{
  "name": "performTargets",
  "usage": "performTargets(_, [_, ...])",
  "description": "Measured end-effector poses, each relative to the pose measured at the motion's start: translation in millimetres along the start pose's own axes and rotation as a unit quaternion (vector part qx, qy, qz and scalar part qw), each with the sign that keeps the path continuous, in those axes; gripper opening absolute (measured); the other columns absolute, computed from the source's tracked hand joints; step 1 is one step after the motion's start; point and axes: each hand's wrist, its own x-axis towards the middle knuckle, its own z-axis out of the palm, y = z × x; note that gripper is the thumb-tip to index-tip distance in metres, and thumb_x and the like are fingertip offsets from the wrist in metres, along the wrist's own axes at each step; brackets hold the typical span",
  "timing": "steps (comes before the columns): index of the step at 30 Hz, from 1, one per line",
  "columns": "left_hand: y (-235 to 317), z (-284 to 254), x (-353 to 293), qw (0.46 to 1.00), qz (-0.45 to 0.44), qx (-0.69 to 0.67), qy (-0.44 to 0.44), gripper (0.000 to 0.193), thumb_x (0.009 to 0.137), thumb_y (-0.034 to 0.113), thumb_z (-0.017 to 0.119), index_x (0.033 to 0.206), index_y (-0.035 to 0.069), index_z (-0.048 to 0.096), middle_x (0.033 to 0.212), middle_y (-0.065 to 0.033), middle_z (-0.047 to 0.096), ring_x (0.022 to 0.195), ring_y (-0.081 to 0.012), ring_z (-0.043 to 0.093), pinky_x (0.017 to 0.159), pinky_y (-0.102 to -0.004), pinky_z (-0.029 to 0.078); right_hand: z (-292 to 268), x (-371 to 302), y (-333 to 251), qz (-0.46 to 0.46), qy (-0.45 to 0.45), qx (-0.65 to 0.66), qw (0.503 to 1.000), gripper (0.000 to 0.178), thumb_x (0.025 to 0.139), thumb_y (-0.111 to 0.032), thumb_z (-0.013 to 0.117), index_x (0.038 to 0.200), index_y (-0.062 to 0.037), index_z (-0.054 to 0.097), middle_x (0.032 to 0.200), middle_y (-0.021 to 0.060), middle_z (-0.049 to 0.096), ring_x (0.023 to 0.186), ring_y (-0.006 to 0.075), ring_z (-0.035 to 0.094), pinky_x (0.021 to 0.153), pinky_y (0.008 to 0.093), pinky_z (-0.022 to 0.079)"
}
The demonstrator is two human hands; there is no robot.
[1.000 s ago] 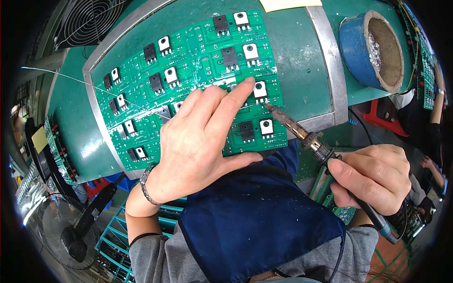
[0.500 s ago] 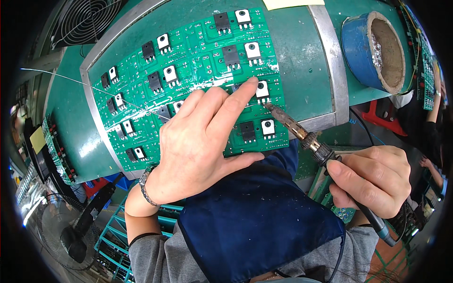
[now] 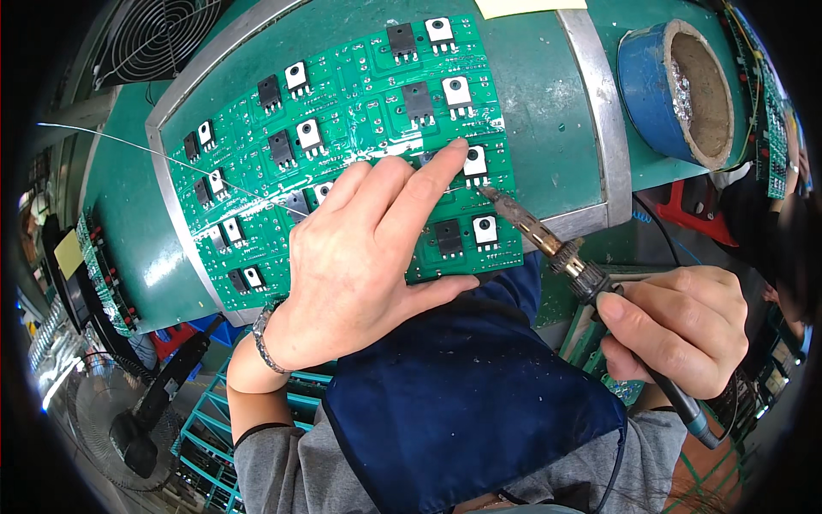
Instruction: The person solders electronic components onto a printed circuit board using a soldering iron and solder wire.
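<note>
A green circuit board point(image 3: 360, 94) carries several pairs of black and light-faced transistors. Over its lower middle lies my left hand point(image 3: 360, 248), index finger stretched to the edge of a light-faced transistor point(image 3: 474, 163), thumb by the board's near edge. The other fingers curl over a thin solder wire point(image 3: 171, 154), which runs out far to the left; the grip itself is hidden beneath the hand. Closed around the handle of a soldering iron point(image 3: 565, 257) is my right hand point(image 3: 681, 330). The iron's dark tip is at that transistor's legs.
A metal-edged green work surface point(image 3: 548, 120) supports the board. At the right stands a blue ring-shaped roll point(image 3: 676, 94) with shiny bits inside. A fan grille point(image 3: 163, 30) is at the upper left, another fan point(image 3: 128, 420) lower left. Part of another person shows at the far right.
Little differs. The iron's tip stays by the same transistor legs, and my right hand has shifted very slightly right. The person at the far right has moved.
</note>
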Motion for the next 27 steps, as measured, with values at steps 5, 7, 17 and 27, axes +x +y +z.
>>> performTargets(5, [0, 0, -1, 1.0, -0.001, 0.004, 0.004, 0.097, 0.049, 0.024, 0.092, 0.137, 0.007, 0.057, 0.082, -0.0036, 0.052, 0.074, -0.0209, 0.053, 0.069, -0.0342, 0.047, -23, -12, -10, 0.01, -0.006, -0.02, 1.0, 0.025, 0.086, -0.018, 0.076, 0.096, 0.0038, 0.073, 0.072, 0.0087, 0.065, 0.053, 0.0168, 0.062, 0.042, 0.0256, 0.051])
performTargets(7, [-1, 1, -3, 1.0, 0.003, 0.007, 0.007, 0.098, 0.048, 0.026, 0.092, 0.137, 0.006, 0.057, 0.082, -0.0039, 0.052, 0.074, -0.0213, 0.053, 0.07, -0.0347, 0.047, -34, -25, -16, 0.044, 0.024, -0.067, 0.997, 0.032, 0.087, -0.021, 0.075, 0.103, 0.0066, 0.069, 0.074, 0.011, 0.065, 0.055, 0.0198, 0.063, 0.045, 0.0284, 0.051])
performTargets(17, [2, -16, -18, 0.998, 0.022, -0.044, 0.028, 0.094, 0.054, 0.027, 0.09, 0.137, 0.005, 0.053, 0.096, -0.0088, 0.055, 0.082, -0.0288, 0.055, 0.074, -0.0382, 0.049, -18, -65, 3, 0.378, 0.272, -0.243, 0.851, 0.021, 0.096, -0.002, 0.062, 0.114, 0.0056, 0.07, 0.094, 0.0103, 0.072, 0.074, 0.009, 0.066, 0.069, 0.0202, 0.054])
performTargets(27, [-19, 4, -33, 0.994, 0.052, 0.027, 0.091, 0.067, 0.061, 0.016, 0.088, 0.123, 0.005, 0.064, 0.09, -0.007, 0.056, 0.079, -0.0228, 0.057, 0.067, -0.0341, 0.049, -20, -66, 1, 0.391, 0.285, -0.22, 0.847, 0.022, 0.098, -0.006, 0.062, 0.115, 0.0059, 0.069, 0.097, 0.0126, 0.073, 0.074, 0.0109, 0.068, 0.069, 0.0215, 0.056])
